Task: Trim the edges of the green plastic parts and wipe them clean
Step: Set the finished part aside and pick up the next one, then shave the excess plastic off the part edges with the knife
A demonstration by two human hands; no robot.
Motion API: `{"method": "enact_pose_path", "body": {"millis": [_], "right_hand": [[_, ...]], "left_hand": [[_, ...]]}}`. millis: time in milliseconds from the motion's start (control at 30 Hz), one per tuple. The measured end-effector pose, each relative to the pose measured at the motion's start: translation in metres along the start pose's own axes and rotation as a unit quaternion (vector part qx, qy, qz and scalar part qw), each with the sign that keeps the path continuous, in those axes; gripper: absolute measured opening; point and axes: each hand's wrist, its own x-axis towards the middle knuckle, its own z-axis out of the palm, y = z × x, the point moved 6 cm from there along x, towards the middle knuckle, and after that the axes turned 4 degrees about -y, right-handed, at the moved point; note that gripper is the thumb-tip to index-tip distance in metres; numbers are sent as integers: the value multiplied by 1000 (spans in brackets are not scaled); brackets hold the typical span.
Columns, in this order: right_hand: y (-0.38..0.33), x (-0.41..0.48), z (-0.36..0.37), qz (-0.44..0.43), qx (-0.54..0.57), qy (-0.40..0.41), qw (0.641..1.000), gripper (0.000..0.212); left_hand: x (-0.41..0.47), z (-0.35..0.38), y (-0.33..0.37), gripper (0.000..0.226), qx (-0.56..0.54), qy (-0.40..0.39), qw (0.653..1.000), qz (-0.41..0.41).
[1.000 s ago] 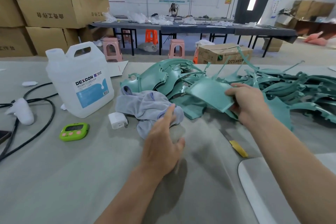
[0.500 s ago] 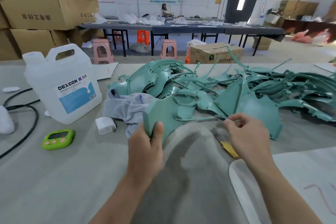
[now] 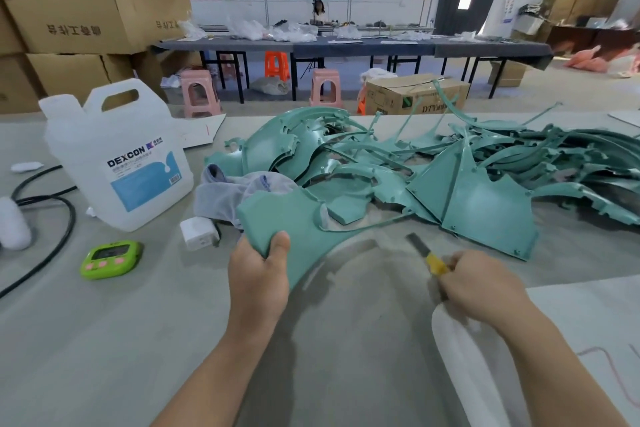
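My left hand [image 3: 258, 279] grips a curved green plastic part [image 3: 294, 218] by its near corner, thumb on top, holding it just above the grey table [image 3: 104, 340]. My right hand [image 3: 481, 284] holds a yellow utility knife [image 3: 427, 255] whose dark blade points up and left toward the part's thin trailing edge. Behind them lies a big pile of green plastic parts [image 3: 467, 177] across the table's middle and right. A grey wiping cloth [image 3: 228, 196] lies crumpled just left of the held part.
A white DEXCON jug [image 3: 117, 159] stands at the left, with a white charger block [image 3: 199, 232], a green timer [image 3: 110, 258] and black cables [image 3: 52, 215] nearby. A white sheet [image 3: 571, 340] covers the near right corner. Cardboard boxes [image 3: 76, 10], stools and a long table lie beyond.
My left hand left the cloth and took hold of a green part, pulling it toward me. My right hand let go of that part and picked up the yellow knife from the table.
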Motion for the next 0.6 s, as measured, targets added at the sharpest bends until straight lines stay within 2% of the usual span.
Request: {"method": "enact_pose_path", "body": {"millis": [100,167,200,267,367,400,467,600], "right_hand": [[13,-3,-17,38,63,116,991,24],[14,-10,-32,32,189,225,955,24],[8,-16,-35,2,277,262,924,24],[-20,-29,-35,-101,423,243,867,21],[-82,-64,-24,-274,480,133,822,16],[-97,-73,-18,-310,474,107,817,12],[-115,-86,-9,-340,440,85,827,20],[-126,-95,-6,-383,362,92,845,27]], "left_hand": [[-3,-4,6,14,34,-16,999,36],[-6,-2,7,10,80,-28,995,50],[-7,0,8,15,97,-34,993,63],[-9,5,13,25,114,-53,987,98],[-13,14,20,22,132,-85,979,127],[-14,16,20,17,136,-95,978,129],[-17,15,19,14,145,-104,975,132],[-25,15,21,15,150,-132,965,168]]}}
